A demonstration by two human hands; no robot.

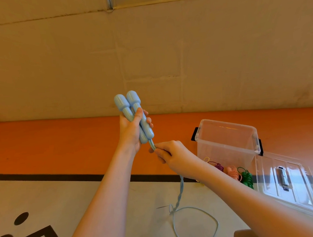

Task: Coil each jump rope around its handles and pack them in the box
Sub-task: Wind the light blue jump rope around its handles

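The left hand (130,130) is gripping the paired blue handles (133,116) upright; just below them, the right hand (174,155) is pinching the doubled blue rope (180,191), hanging downward.

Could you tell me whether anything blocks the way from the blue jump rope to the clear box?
Nothing visible does. The left hand holds the blue handles up left of the clear box, whose top is open; its lid lies beside it.
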